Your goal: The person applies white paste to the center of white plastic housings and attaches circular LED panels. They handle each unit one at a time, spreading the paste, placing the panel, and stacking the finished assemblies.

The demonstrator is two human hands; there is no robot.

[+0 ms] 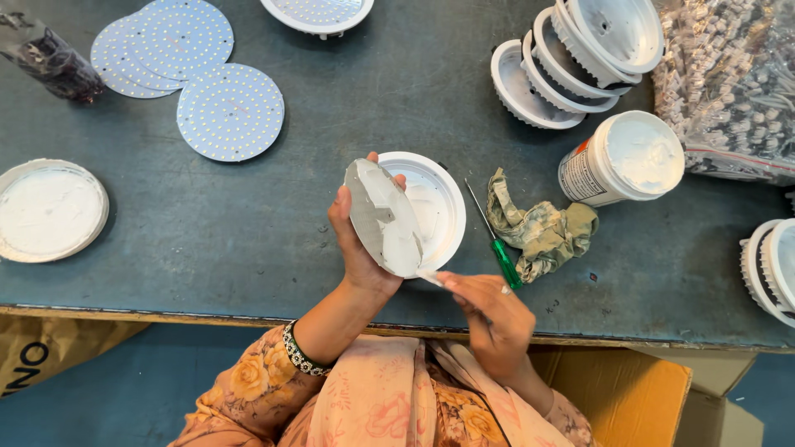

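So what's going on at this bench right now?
A person's left hand holds a round grey metal disc tilted on edge, above a white round plastic housing on the dark table. The right hand touches a thin brush-like stick to the disc's lower edge. A green-handled screwdriver lies beside a crumpled rag.

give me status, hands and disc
Left hand holds grey disc tilted on edge. Right hand holds thin brush, tip at disc's lower rim. White housing right behind disc; screwdriver and rag beside.
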